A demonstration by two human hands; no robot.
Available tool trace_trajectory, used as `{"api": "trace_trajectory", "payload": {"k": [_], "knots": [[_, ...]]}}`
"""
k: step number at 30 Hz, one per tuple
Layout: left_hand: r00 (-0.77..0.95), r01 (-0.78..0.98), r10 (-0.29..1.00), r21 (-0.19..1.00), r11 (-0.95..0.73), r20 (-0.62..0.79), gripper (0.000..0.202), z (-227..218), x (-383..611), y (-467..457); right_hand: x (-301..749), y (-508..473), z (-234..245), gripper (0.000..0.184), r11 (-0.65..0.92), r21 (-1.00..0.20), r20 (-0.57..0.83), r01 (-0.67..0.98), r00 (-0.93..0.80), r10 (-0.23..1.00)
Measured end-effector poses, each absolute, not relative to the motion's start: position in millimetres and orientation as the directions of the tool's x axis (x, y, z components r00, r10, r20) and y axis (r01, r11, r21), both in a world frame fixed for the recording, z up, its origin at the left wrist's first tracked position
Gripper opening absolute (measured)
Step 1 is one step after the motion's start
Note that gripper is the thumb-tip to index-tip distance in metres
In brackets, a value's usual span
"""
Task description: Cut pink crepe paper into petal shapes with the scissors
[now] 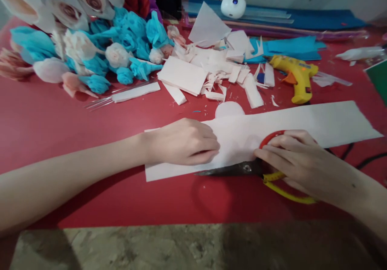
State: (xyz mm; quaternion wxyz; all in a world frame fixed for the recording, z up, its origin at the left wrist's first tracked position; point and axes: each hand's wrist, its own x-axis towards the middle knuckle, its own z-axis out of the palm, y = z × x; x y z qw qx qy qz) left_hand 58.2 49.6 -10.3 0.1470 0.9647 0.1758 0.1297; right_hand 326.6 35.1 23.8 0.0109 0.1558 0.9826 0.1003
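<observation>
A long white paper strip (335, 121) lies slantwise across the red tabletop. On its left part rests my left hand (190, 143), fingers curled in; what they grip, if anything, is hidden under the palm. My right hand (302, 159) is closed on the handles of a pair of scissors (226, 170), one loop red, the other yellow. Their dark blades look closed and point left along the strip's near edge, below my left hand. A rounded white paper piece (229, 109) shows from behind the strip's far edge.
Behind the strip lie white paper scraps (217, 60), a folded white stack (183, 75) and a yellow glue gun (294, 76). Blue, white and pink paper flowers (127, 32) crowd the back left. Blue paper (290, 48) lies at the back. The table's front edge (151, 225) runs below.
</observation>
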Motion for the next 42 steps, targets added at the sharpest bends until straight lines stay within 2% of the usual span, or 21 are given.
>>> {"api": "trace_trajectory", "payload": {"k": [4, 11, 17, 34, 38, 42], "knots": [[0.903, 0.303, 0.382, 0.337, -0.892, 0.199, 0.030, -10.9, 57.6, 49.4, 329.3, 33.0, 25.8, 0.036, 0.932, 0.225, 0.000, 0.285, -0.956, 0.293], [0.902, 0.298, 0.381, 0.346, -0.890, 0.203, 0.030, -11.1, 57.3, 49.2, 332.5, 24.4, 21.3, 0.039, 0.880, 0.277, -0.001, 0.386, -0.916, 0.402], [0.899, 0.296, 0.386, 0.363, -0.884, 0.208, 0.029, -10.3, 57.7, 49.1, 325.0, 22.0, 16.3, 0.037, 0.870, 0.317, 0.023, 0.379, -0.920, 0.392], [0.892, 0.300, 0.390, 0.347, -0.888, 0.228, 0.025, -10.9, 58.0, 48.8, 320.4, 29.6, 19.9, 0.035, 0.918, 0.273, 0.008, 0.287, -0.955, 0.297], [0.891, 0.295, 0.391, 0.362, -0.884, 0.229, 0.025, -11.4, 58.4, 49.1, 321.3, 26.4, 23.1, 0.035, 0.903, 0.309, -0.040, 0.298, -0.945, 0.326], [0.887, 0.300, 0.403, 0.380, -0.875, 0.227, 0.025, -11.4, 58.2, 48.6, 320.5, 22.4, 19.5, 0.037, 0.883, 0.301, 0.001, 0.360, -0.926, 0.377]]}}
